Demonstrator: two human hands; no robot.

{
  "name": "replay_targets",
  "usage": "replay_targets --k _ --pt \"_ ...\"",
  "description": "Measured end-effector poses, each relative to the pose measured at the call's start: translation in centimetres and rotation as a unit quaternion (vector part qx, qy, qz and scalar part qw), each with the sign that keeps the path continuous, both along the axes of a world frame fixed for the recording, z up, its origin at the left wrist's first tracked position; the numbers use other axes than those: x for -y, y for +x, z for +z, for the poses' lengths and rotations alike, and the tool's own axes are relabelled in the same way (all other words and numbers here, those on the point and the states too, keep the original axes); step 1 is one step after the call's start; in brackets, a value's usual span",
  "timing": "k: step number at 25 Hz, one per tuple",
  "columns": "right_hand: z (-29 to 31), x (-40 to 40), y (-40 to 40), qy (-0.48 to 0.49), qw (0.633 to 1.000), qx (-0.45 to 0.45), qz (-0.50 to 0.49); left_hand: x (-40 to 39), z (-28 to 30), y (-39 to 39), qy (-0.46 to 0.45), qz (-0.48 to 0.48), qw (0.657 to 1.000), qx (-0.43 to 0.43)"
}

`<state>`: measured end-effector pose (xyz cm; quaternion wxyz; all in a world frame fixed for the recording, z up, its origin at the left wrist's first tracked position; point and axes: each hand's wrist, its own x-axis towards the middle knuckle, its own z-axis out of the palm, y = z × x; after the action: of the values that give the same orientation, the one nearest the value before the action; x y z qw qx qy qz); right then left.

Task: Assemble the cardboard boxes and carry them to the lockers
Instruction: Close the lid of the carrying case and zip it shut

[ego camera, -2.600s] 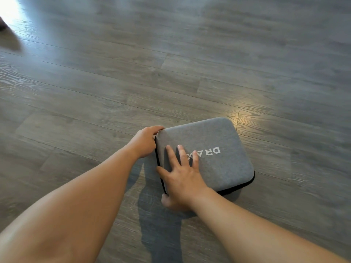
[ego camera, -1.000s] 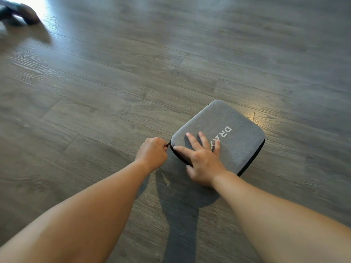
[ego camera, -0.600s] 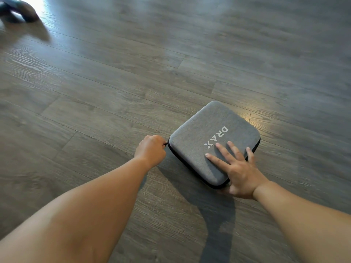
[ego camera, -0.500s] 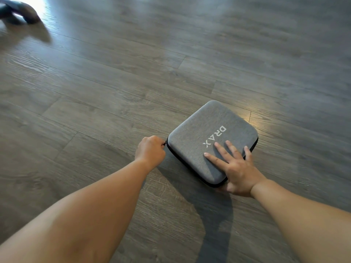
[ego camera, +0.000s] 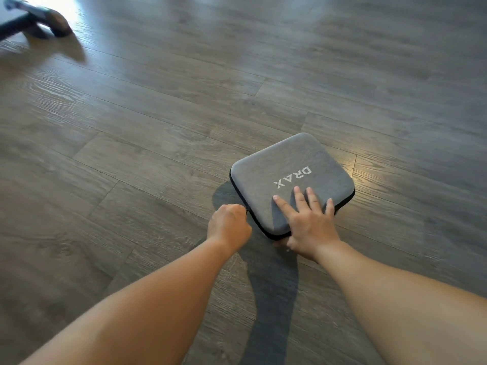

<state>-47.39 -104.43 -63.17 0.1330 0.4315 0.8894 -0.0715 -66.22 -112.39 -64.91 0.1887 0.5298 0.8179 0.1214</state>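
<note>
A grey fabric zip case (ego camera: 284, 167) with white "DRAX" lettering lies flat on the wooden floor, right of centre. My right hand (ego camera: 308, 222) presses on its near right part with straight, spread fingers, the thumb tucked at the near edge. My left hand (ego camera: 228, 223) is curled into a fist at the case's near left edge and pinches the small zipper pull (ego camera: 247, 209) on the black zip line. No cardboard box or locker is in view.
A dark blurred object (ego camera: 39, 21) lies on the floor at the far left corner, beside a bright patch of light. Grey wood planks (ego camera: 131, 127) stretch all around the case.
My right hand slid from the case's left part to its near right part. My left hand moved along the left edge toward me, fist closed at the zip. The case turned slightly.
</note>
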Motion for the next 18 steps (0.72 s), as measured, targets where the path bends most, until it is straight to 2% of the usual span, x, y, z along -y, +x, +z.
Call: replay_targets --k 4,7,12,18 --pt "-0.6 1.9 -2.6 0.015 1.0 -0.008 -0.008 1.2 -0.5 -2.2 0.01 0.017 0.999 -0.028" --pt "-0.9 2.2 -3.3 0.024 1.0 -0.017 0.0 1.9 -0.5 -3.7 0.004 -0.028 0.999 -0.043" --pt "-0.4 -0.7 -1.1 0.002 0.997 -0.059 0.042 1.5 0.1 -5.0 -0.014 -0.038 0.999 -0.027" --pt "0.2 -3.8 0.1 -0.038 0.996 -0.075 -0.036 1.4 -0.2 -4.8 -0.005 -0.02 1.0 0.02"
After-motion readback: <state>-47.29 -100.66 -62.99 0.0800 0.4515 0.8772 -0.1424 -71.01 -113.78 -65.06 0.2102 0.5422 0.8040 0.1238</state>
